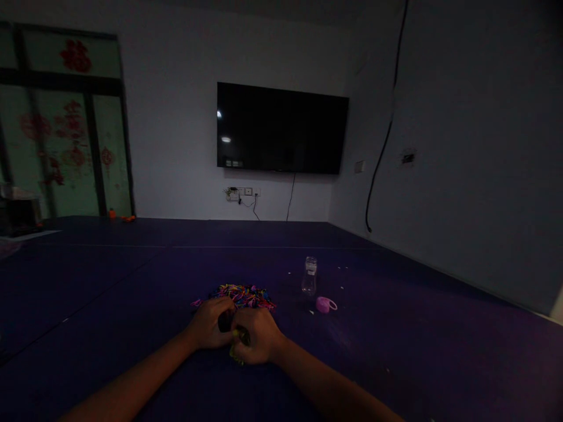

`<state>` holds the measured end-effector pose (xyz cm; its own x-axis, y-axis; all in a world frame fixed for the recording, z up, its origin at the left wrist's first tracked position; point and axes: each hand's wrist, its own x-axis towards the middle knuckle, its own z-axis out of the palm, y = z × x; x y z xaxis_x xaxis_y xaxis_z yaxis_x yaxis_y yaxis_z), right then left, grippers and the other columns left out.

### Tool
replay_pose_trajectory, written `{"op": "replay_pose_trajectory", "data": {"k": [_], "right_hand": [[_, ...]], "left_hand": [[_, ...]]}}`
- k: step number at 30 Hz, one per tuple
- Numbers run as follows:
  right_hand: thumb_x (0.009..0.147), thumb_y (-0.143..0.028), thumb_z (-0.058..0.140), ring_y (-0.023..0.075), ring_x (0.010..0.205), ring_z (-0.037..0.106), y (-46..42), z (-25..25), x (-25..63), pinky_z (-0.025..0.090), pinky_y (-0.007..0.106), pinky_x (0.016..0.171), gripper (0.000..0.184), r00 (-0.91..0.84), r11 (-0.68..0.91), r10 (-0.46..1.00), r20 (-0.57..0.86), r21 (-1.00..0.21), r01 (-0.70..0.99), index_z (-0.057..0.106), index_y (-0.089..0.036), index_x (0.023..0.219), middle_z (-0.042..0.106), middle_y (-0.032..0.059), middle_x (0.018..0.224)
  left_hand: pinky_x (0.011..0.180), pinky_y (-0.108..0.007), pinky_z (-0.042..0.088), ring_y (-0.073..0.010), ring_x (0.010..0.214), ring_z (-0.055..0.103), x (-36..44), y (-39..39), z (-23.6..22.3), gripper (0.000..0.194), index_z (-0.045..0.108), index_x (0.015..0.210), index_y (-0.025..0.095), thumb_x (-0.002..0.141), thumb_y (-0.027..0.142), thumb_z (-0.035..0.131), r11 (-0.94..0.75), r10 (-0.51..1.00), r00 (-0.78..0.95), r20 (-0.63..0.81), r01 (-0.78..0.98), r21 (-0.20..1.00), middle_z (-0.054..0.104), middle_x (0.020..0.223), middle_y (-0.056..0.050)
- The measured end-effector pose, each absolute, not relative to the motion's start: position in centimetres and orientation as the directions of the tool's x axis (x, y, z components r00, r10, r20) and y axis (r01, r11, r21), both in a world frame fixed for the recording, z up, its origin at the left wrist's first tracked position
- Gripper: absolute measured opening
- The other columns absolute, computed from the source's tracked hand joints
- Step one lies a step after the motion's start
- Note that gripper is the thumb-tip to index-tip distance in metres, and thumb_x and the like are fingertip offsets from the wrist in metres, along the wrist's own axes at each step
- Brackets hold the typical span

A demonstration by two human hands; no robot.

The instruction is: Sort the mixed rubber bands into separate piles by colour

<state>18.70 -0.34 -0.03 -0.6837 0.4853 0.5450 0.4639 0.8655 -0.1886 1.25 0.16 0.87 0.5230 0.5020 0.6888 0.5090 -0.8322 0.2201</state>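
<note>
Just in front of me on the dark purple surface lies a pile of thin, multicoloured elastic hair ties [246, 295]. At the near edge of the pile, my right hand [258, 335] is closed around a yellow-green bunch of hair ties [237, 354], part of which hangs below the fingers. My left hand [210, 323] is curled beside it, its fingertips meeting the right hand at the bunch. The fingers partly hide what each hand grips. To the right stand a clear plastic bottle [309, 278] without its lid and a pink lid with a loop [324, 305].
Small white scraps [311, 312] lie around the bottle and lid. The purple surface [396, 351] reaches back to the wall, where a television [281, 129] hangs above sockets and cables. Orange objects [127, 218] sit at the far left by a glass door.
</note>
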Motion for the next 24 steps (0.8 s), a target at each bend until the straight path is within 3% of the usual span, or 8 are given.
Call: {"op": "replay_pose_trajectory", "data": {"k": [6, 24], "right_hand": [[0.059, -0.031, 0.053, 0.0175, 0.067, 0.060, -0.48, 0.17, 18.62, 0.038, 0.023, 0.054, 0.022, -0.672, 0.862, 0.493, 0.553, -0.210, 0.461, 0.054, -0.021, 0.078, 0.063, 0.0015, 0.075], [0.062, -0.034, 0.053, 0.0168, 0.068, 0.060, -0.48, 0.16, 18.83, 0.038, 0.023, 0.055, 0.021, -0.685, 0.873, 0.481, 0.547, -0.222, 0.435, 0.054, -0.021, 0.079, 0.063, 0.0019, 0.077]], "left_hand": [[0.054, -0.026, 0.042, -0.0178, 0.060, 0.055, 1.15, 0.08, 0.90, 0.031, 0.052, 0.070, 0.020, 0.072, 0.050, 0.057, -0.823, 0.521, 0.525, 0.673, 0.517, 0.233, 0.056, 0.065, -0.001], [0.056, -0.027, 0.042, -0.0179, 0.059, 0.053, 1.03, 0.19, 1.01, 0.041, 0.053, 0.073, 0.020, 0.071, 0.061, 0.054, -0.828, 0.532, 0.536, 0.655, 0.489, 0.273, 0.055, 0.066, -0.002]]}}
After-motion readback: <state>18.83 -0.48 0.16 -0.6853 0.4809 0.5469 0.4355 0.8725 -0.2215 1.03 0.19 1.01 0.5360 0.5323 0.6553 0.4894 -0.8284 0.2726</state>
